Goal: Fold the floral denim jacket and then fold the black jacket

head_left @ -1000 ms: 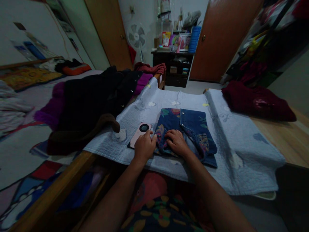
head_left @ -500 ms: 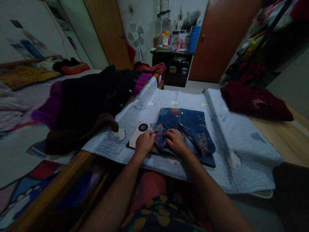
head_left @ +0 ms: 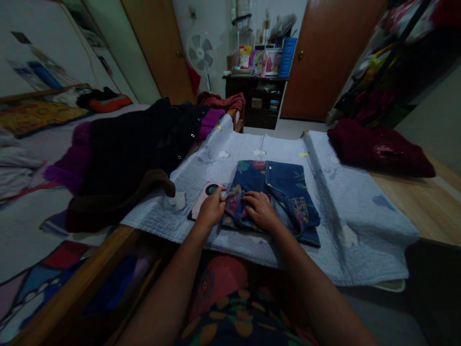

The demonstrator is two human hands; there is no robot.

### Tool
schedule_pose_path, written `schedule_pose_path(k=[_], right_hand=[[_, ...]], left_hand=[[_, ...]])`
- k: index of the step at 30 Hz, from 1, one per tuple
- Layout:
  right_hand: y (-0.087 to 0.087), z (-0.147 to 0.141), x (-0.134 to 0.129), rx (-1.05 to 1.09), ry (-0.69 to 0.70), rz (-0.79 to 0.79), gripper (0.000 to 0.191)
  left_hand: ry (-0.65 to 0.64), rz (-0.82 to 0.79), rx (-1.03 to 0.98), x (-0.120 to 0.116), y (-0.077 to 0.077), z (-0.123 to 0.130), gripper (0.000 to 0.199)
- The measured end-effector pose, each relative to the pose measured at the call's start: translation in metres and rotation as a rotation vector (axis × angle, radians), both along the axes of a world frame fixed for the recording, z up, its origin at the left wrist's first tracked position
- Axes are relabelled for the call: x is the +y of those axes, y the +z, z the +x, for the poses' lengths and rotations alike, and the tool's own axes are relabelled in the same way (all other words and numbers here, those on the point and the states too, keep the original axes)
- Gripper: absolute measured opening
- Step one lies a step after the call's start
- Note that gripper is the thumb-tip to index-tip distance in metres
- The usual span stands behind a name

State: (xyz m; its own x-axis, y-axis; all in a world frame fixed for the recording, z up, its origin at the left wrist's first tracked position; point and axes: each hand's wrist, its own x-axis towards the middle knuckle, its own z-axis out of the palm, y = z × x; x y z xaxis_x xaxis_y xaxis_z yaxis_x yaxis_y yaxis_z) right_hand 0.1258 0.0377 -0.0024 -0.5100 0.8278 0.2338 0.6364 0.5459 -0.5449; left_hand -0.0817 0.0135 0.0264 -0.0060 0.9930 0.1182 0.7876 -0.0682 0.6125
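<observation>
A folded blue denim garment (head_left: 288, 180) with a floral pattern and metal snaps lies on the pale blue quilted cloth (head_left: 248, 144). My right hand (head_left: 261, 210) rests on its near left part, fingers spread over the fabric. Just left of the garment, my left hand (head_left: 213, 207) is raised over a pink phone (head_left: 199, 202) with a round black camera ring, hiding part of it. The thumb and fingers of my left hand are apart, with nothing between them.
Left of the cloth lies a dark coat (head_left: 140, 144) with purple lining, on a bed. A folded maroon garment (head_left: 378, 149) sits at the right on a wooden surface (head_left: 406, 197). A fan (head_left: 200, 52) and a dark cabinet (head_left: 252, 105) stand at the back.
My left hand has come off the garment's left edge and shifted slightly left and up, over the phone. My right hand stays on the denim.
</observation>
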Motion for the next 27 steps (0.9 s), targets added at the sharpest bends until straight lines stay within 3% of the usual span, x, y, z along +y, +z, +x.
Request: schedule_pose_path(k=[5, 11, 15, 19, 23, 27], right_hand=[[0.000, 0.000, 0.000, -0.025, 0.003, 0.007, 0.035], [0.000, 0.000, -0.001, -0.027, 0.000, -0.004, 0.035], [0.000, 0.000, -0.001, 0.001, -0.007, -0.008, 0.035], [0.000, 0.000, -0.001, -0.001, -0.008, -0.013, 0.035], [0.000, 0.000, -0.001, -0.012, -0.006, 0.005, 0.034], [-0.001, 0.000, -0.001, 0.004, -0.006, 0.018, 0.033]], left_hand=[[0.015, 0.141, 0.318, 0.001, 0.009, 0.020, 0.035], [0.025, 0.011, 0.218, 0.014, 0.003, 0.029, 0.045], [-0.064, -0.038, 0.154, 0.020, 0.002, 0.020, 0.055], [-0.071, -0.110, 0.351, 0.018, 0.011, 0.017, 0.039], [-0.091, 0.075, 0.552, 0.021, 0.014, 0.028, 0.034], [-0.247, 0.144, 0.525, 0.037, -0.001, 0.038, 0.043]])
